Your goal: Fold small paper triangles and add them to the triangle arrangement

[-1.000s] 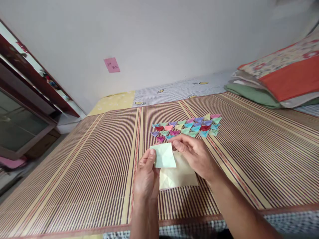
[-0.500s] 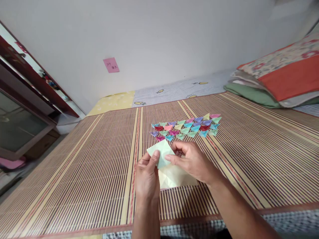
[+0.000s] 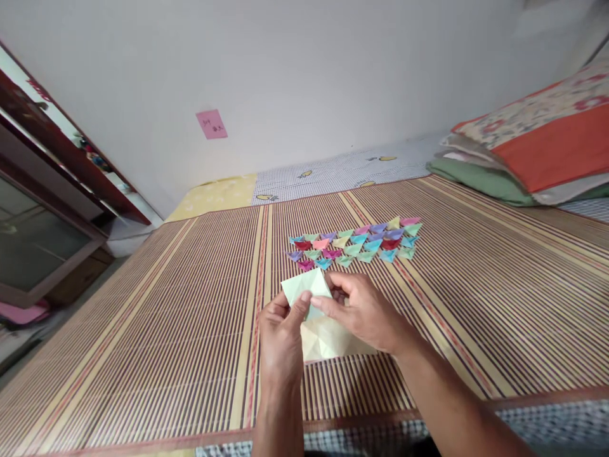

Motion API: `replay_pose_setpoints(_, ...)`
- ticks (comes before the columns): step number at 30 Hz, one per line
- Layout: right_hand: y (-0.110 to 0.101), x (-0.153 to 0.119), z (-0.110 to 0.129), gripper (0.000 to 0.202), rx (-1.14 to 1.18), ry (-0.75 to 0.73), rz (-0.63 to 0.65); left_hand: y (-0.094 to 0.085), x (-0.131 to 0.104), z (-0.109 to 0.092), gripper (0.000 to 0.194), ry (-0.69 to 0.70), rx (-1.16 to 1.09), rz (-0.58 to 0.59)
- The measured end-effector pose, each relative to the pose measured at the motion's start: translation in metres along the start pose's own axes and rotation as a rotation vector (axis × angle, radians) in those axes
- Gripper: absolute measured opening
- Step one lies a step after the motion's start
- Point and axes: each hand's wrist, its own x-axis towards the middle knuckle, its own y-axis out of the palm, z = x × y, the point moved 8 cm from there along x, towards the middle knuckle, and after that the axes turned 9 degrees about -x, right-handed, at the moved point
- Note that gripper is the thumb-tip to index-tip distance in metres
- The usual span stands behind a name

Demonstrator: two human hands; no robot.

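Between my hands is a pale green sheet of origami paper, creased and folded into a small square. My left hand pinches its left side, thumb on top and fingers beneath. From the right, my right hand grips the opposite edge, its thumb tip close to the left thumb. Below the folded paper a larger pale yellow sheet with creases lies on the mat. Just beyond my hands, several small folded paper boats in many colours stand in rows.
A striped bamboo mat covers the bed. Folded bedding is piled at the far right. A pink note is stuck to the white wall, and a glass-panelled door stands at the left.
My thumbs have come closer together on the pale green paper, and the paper has turned slightly. The boats and the yellow sheet stay where they were.
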Motion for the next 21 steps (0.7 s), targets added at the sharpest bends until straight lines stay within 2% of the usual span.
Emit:
replay_pose_setpoints(5,-0.009,0.001,-0.007,0.020,0.075,0.020,-0.063,0.008,-0.001,0.002,0.033,-0.038,0.107,0.110)
replay_pose_setpoints(13,-0.012,0.001,-0.006,0.023,0.051,-0.011,-0.016,-0.001,-0.003,-0.010,0.027,0.122,0.160,-0.013)
replay_pose_setpoints(16,-0.012,0.002,-0.002,0.014,0.064,-0.026,-0.010,0.002,-0.005,-0.012,0.031,0.113,0.249,0.012)
replay_pose_setpoints(21,-0.010,-0.001,0.006,0.015,0.053,-0.053,-0.043,0.009,-0.007,-0.014,0.036,0.097,0.331,0.083)
